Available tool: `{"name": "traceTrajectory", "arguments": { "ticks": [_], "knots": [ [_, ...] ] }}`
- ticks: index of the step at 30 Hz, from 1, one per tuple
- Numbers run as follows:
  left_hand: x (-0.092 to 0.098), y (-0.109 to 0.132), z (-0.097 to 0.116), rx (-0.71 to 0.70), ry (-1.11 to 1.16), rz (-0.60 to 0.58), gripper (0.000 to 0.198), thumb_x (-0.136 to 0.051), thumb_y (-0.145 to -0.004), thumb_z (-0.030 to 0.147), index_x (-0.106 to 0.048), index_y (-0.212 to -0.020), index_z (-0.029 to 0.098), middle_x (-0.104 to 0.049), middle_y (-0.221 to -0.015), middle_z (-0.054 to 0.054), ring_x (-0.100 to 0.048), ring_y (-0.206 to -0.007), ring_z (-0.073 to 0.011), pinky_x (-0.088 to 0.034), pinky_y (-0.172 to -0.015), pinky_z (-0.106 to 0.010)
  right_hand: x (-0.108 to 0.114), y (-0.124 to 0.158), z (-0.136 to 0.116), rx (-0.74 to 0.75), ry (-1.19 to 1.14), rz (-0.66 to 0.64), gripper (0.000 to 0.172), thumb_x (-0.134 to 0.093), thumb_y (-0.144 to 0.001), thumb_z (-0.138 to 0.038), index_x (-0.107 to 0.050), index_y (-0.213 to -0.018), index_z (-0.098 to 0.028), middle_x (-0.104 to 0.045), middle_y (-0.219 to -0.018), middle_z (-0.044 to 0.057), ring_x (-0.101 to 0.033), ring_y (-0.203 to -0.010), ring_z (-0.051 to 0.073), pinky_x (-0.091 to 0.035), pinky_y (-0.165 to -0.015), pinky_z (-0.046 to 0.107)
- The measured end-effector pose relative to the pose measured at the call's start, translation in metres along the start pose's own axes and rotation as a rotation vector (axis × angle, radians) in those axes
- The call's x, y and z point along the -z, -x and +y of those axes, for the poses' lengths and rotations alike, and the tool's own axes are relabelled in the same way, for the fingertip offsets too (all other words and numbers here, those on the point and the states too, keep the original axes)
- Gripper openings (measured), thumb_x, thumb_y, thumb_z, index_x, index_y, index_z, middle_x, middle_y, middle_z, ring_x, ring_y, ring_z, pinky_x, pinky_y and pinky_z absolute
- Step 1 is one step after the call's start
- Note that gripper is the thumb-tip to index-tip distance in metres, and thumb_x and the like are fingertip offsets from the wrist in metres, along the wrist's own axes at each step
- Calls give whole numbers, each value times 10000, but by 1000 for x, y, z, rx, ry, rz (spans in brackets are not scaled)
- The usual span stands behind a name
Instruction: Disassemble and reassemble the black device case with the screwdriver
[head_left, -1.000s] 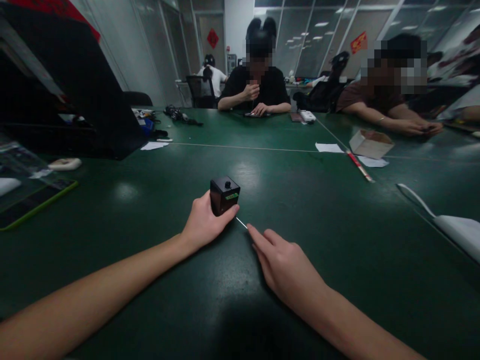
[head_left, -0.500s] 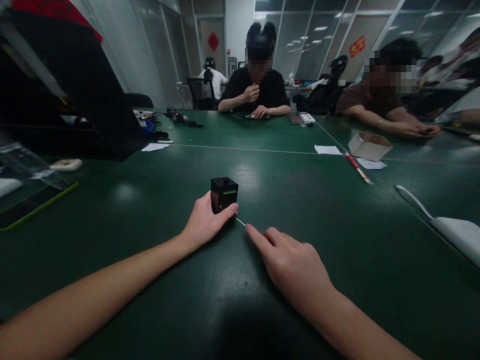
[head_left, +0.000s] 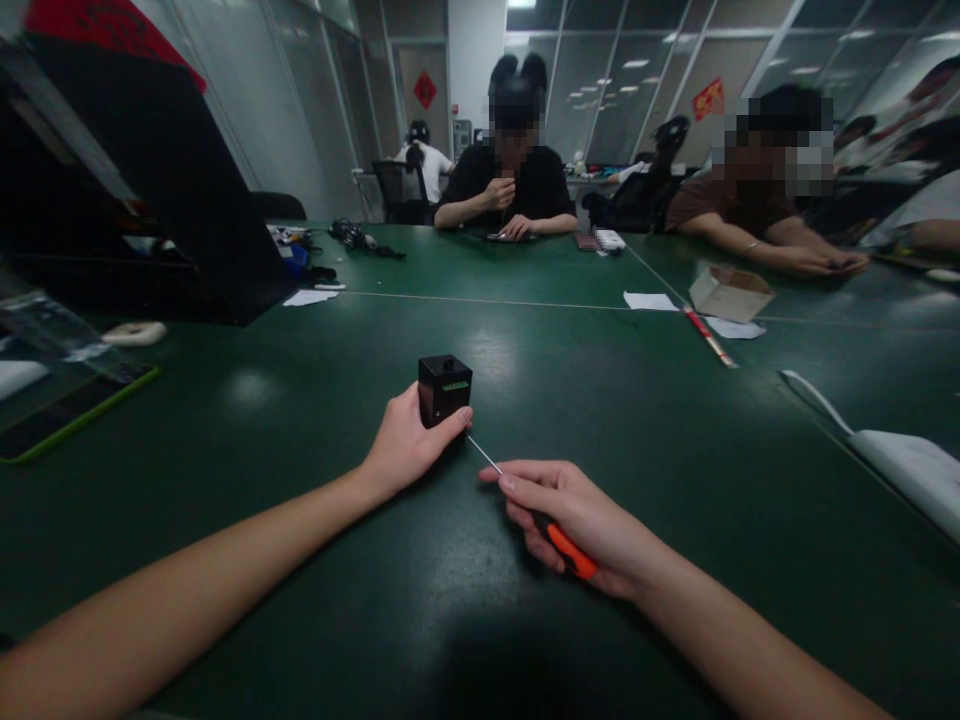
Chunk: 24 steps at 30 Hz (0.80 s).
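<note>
The black box (head_left: 441, 392) appears to stand upright on the green tabletop (head_left: 570, 380), a dark knob on its top and a green strip on the side towards the wearer. The left hand (head_left: 409, 440) grasps it low, wrapped around its left side with the thumb across the lower front; the other fingers are mostly hidden. On the near right of the box, the right hand (head_left: 589, 510) grasps an orange-and-black screwdriver (head_left: 571, 552), its thumb and forefinger at the thin shaft, which points at the box's lower right. The tip is lost beside the left thumb, so whether it is seated in anything cannot be told. The likeliest trouble is a slip: pushed at this slant, the tip could skid off and jab that thumb or scratch the casing. Too light a left grip might let the box twist or tip under the turning force.
</note>
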<state>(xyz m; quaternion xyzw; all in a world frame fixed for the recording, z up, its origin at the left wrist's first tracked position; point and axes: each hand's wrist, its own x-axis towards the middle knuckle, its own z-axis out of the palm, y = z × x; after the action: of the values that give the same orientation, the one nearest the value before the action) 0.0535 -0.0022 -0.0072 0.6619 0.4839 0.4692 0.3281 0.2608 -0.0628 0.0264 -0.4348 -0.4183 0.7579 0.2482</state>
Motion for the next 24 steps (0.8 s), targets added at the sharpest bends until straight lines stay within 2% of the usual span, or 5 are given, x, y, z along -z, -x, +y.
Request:
{"name": "traceTrajectory", "arguments": {
  "ticks": [11, 17, 19, 21, 24],
  "knots": [
    [1, -3, 5, 24, 4, 3, 317, -651, -835, 431, -628, -949, 136, -734, -843, -98, -699, -799, -238, -537, -763, -360, -3, 7, -8, 32, -150, 49, 366, -448, -922, -251, -582, -1254, -171, -508, -745, 0, -396, -483, 70, -323, -408, 163],
    [1, -4, 2, 15, -37, 57, 338, -672, -813, 431, -629, -971, 135, -740, -883, -106, -705, -800, -235, -544, -746, -351, 3, 7, -11, 33, -80, 78, 398, -560, -899, -246, -576, -1296, -214, -595, -865, 30, -294, -436, 35, -141, -352, 154],
    [0, -3, 2, 9, -59, 68, 345, -680, -805, 433, -633, -978, 138, -742, -901, -107, -706, -808, -237, -545, -747, -352, 1, 6, -10, 80, 45, 119, 403, -556, -909, -262, -582, -1306, -202, -617, -856, 29, -292, -429, 39, -154, -355, 166],
    [0, -2, 1, 11, -56, 73, 335, -685, -799, 428, -641, -968, 142, -744, -898, -106, -706, -810, -240, -546, -746, -352, -1, 6, -8, 207, 319, 183, 372, -521, -932, -263, -616, -1283, -183, -646, -834, 30, -411, -479, 69, -308, -402, 185],
    [-1, -1, 1, 12, -31, 82, 308, -698, -784, 415, -655, -935, 150, -747, -874, -101, -704, -805, -244, -546, -738, -352, -5, 7, -2, 503, 861, 263, 357, -458, -953, -189, -647, -1254, -159, -683, -867, 57, -615, -774, 165, -517, -718, 298]
  ]
}}
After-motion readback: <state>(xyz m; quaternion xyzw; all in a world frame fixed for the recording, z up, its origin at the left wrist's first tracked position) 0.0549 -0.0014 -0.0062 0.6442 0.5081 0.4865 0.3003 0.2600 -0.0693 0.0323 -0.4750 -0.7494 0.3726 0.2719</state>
